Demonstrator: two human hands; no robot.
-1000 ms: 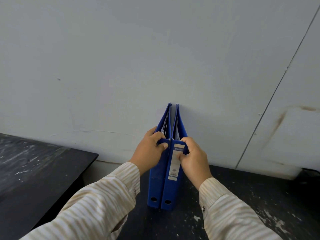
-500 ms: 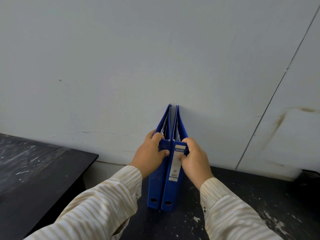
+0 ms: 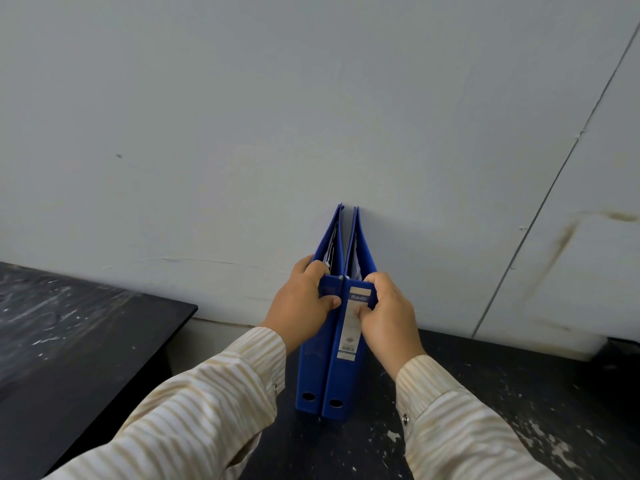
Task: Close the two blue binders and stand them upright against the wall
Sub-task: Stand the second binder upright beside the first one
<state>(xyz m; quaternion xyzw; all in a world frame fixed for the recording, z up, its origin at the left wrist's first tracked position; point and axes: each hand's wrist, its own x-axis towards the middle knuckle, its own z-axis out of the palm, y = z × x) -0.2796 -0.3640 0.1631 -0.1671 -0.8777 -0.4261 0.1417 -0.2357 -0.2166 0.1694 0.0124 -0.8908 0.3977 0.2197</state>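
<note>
Two blue binders stand upright side by side on a dark table, spines toward me, far edges against the pale wall (image 3: 311, 116). The left binder (image 3: 313, 372) has a plain spine; the right binder (image 3: 341, 382) carries a white label. Both are closed, with paper edges showing at the top. My left hand (image 3: 303, 301) grips the top of the left binder's spine, thumb across its front. My right hand (image 3: 389, 318) grips the top of the right binder's spine, thumb on the label.
The dark, paint-flecked table (image 3: 502, 393) bears the binders. A second black table (image 3: 69, 341) stands to the left, with a gap between the two. A seam line (image 3: 540, 206) and brown stains mark the wall at right.
Almost nothing has moved. Both hands keep their grip on the spines and the binders stay upright against the wall.
</note>
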